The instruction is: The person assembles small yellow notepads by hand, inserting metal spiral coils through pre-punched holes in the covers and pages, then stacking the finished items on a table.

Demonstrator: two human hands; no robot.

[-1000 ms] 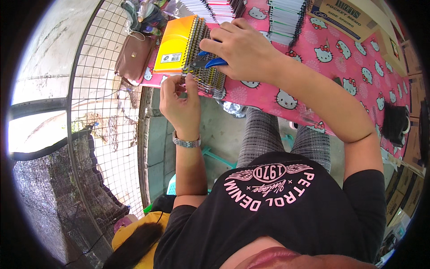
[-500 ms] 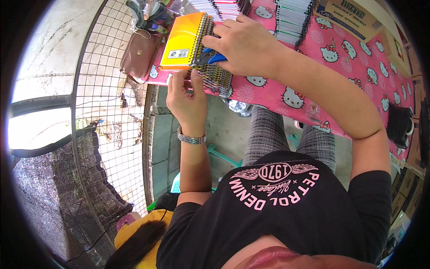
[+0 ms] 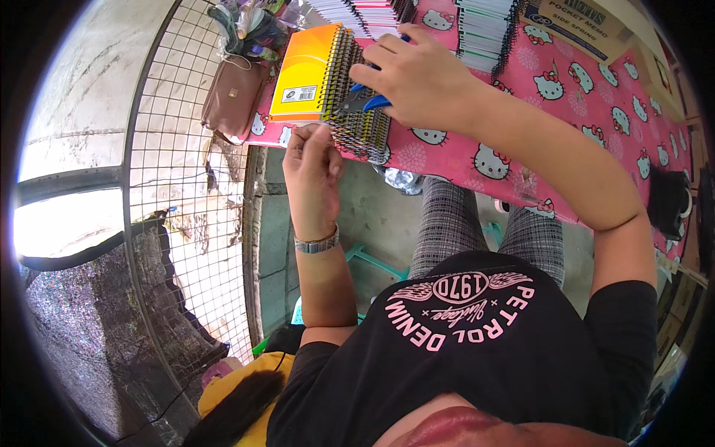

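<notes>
A stack of spiral notebooks with yellow-orange covers (image 3: 302, 71) lies at the table's near left edge, its black wire coils (image 3: 366, 135) facing right. My right hand (image 3: 421, 80) is closed around blue-handled cutting pliers (image 3: 377, 103). Their dark jaws rest over the coils near the top notebook's lower corner, and the two handles stand apart. My left hand (image 3: 314, 158), with a metal watch on its wrist, is just below that corner. Its thumb and fingertips are pressed together by the end of the binding; whatever is between them is too small to make out.
Stacks of coil-bound notebooks (image 3: 484, 37) stand at the far side on the pink patterned tablecloth (image 3: 514, 141). A cardboard box (image 3: 581, 30) is at far right. A brown pouch (image 3: 232, 97) sits left, beside a wire mesh (image 3: 186, 164). Another person in yellow (image 3: 249, 380) is at lower left.
The pliers have shifted slightly right along the coils and their handles have spread. My left thumb and fingers, apart before, have come together and dropped a little from the corner.
</notes>
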